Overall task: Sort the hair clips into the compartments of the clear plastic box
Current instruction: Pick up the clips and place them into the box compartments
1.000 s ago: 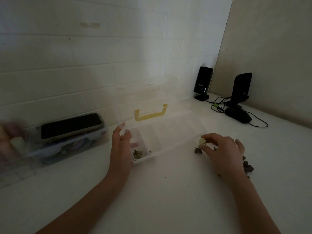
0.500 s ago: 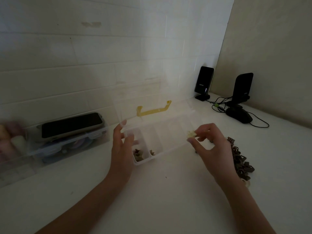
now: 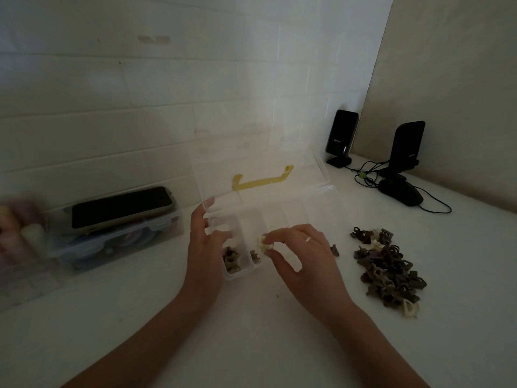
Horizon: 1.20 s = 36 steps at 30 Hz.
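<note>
Right hand [image 3: 303, 257]: thumb and forefinger pinch a pale yellow clip [image 3: 263, 243], held over the near left part of the clear plastic box [image 3: 321, 203], about above the wall between its second and third compartments; whether the clip touches the box cannot be told. A ring [image 3: 308, 239] shows on one finger.

Left hand [image 3: 205, 242]: fingers straight and extended, resting against the left end of the box, with one fingertip up at the corner of the raised lid [image 3: 251, 152]. It holds nothing by pinch or curl.

The box stands open on the white counter [image 3: 251, 331], its lid upright toward the tiled wall [image 3: 112, 93] and bearing a yellow handle [image 3: 263, 180]. The leftmost compartment contains several dark clips [image 3: 231, 259]; the next one holds one dark clip [image 3: 254, 255] near its front wall. The compartments further right are hard to read through the clear plastic.

Right of the hands, a heap of loose clips [image 3: 389, 273] lies on the counter, mostly dark brown with a few pale ones mixed in; one stray dark clip [image 3: 334, 250] lies just beside the right hand.

Far left: a second clear container [image 3: 117, 242] with a phone [image 3: 120, 205] lying on top. Rear right: two black speakers [image 3: 342, 137] and a black mouse [image 3: 401, 191] with trailing cables.
</note>
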{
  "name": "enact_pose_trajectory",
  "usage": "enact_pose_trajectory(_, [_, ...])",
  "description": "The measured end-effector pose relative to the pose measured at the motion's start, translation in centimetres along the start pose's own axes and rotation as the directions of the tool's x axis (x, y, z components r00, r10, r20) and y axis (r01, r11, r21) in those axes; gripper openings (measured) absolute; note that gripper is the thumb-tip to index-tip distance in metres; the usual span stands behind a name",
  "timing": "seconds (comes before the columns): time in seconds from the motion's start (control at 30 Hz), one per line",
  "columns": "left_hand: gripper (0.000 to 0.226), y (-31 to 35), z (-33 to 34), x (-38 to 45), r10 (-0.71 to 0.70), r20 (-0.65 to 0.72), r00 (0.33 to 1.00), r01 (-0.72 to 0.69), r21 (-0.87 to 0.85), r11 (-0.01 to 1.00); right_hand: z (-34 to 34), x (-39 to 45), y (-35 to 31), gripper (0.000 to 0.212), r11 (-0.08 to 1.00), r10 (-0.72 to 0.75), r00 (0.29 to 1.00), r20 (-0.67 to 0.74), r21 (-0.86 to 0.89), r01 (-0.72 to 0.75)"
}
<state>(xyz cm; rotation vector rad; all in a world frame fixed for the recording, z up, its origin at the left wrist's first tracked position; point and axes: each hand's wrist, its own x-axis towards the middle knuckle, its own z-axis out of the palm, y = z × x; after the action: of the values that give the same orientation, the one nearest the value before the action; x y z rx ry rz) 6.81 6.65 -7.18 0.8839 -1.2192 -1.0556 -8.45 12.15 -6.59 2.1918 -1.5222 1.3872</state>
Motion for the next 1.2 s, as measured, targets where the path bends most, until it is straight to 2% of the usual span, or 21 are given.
enact_pose_trajectory(0.2, [0.049,0.0,0.0,0.0,0.014,0.006,1.0,-0.013,-0.022,1.0,0.1,0.1,-0.6,0.019,0.997,0.052,0.998,-0.018,0.051,-0.051])
enact_pose_trajectory(0.3, [0.05,-0.1,0.1,0.0,0.028,-0.002,1.0,-0.028,-0.027,0.999,0.7,0.0,-1.3,0.017,0.998,0.012,1.0,0.012,0.057,-0.013])
enact_pose_trajectory(0.5, [0.051,-0.1,0.0,0.0,0.089,0.017,0.996,-0.089,-0.028,0.996,2.3,0.8,-2.3,0.023,0.996,-0.091,0.993,-0.07,-0.027,0.089])
enact_pose_trajectory(0.67, [0.053,-0.3,-0.1,0.1,0.062,0.016,0.998,-0.061,-0.033,0.998,2.8,0.8,-2.3,0.007,0.98,-0.131,0.991,-0.014,-0.154,0.127])
enact_pose_trajectory(0.8, [0.053,-0.4,-0.2,0.2,0.009,0.004,1.0,-0.009,-0.054,0.999,0.6,0.6,-1.3,0.017,0.979,-0.144,0.986,-0.082,-0.156,0.13])
enact_pose_trajectory(0.87, [0.052,-0.5,-0.2,0.3,-0.041,0.006,0.999,0.041,-0.058,0.997,-1.4,0.6,0.0,0.02,0.982,-0.052,0.988,-0.145,-0.185,0.025])
enact_pose_trajectory(0.93, [0.052,-0.4,-0.3,0.4,-0.057,0.004,0.998,0.057,-0.057,0.997,-3.5,0.3,2.1,0.017,0.956,0.142,0.976,-0.163,-0.233,-0.178])
enact_pose_trajectory(1.03, [0.051,-0.3,-0.2,0.3,-0.066,-0.008,0.998,0.065,-0.065,0.996,-5.9,-1.0,5.3,0.015,0.82,0.474,0.875,-0.103,-0.311,-0.481])
enact_pose_trajectory(1.1, [0.051,-0.3,-0.1,0.3,-0.071,-0.016,0.997,0.07,-0.064,0.996,-6.4,-1.8,6.2,0.022,0.766,0.562,0.826,-0.039,-0.351,-0.538])
enact_pose_trajectory(1.2, [0.052,-0.2,0.0,0.3,-0.068,-0.016,0.998,0.067,-0.061,0.996,-6.2,-2.1,6.4,0.023,0.76,0.575,0.818,-0.022,-0.356,-0.544])
